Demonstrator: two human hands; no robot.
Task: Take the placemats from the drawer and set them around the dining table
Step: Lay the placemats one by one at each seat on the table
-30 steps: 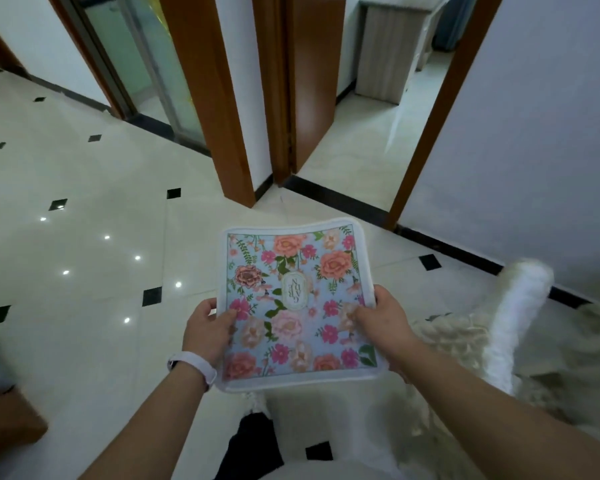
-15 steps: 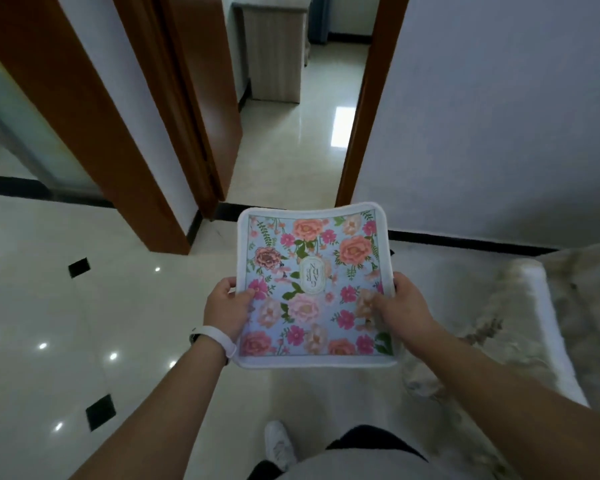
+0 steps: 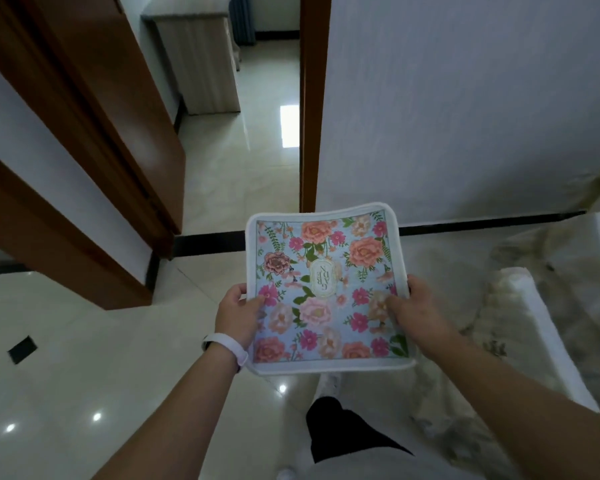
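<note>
While both hands carry it level at waist height over the floor [image 3: 66, 358], the floral placemat [image 3: 326, 289] lies squarely between them: left hand [image 3: 238, 315] and right hand [image 3: 418, 311] fingers pinch opposite side edges, equally near; no tabletop shows

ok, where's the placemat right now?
In the head view the placemat is at centre, held flat above the tiled floor by the left hand and right hand, facing an open doorway.
</note>
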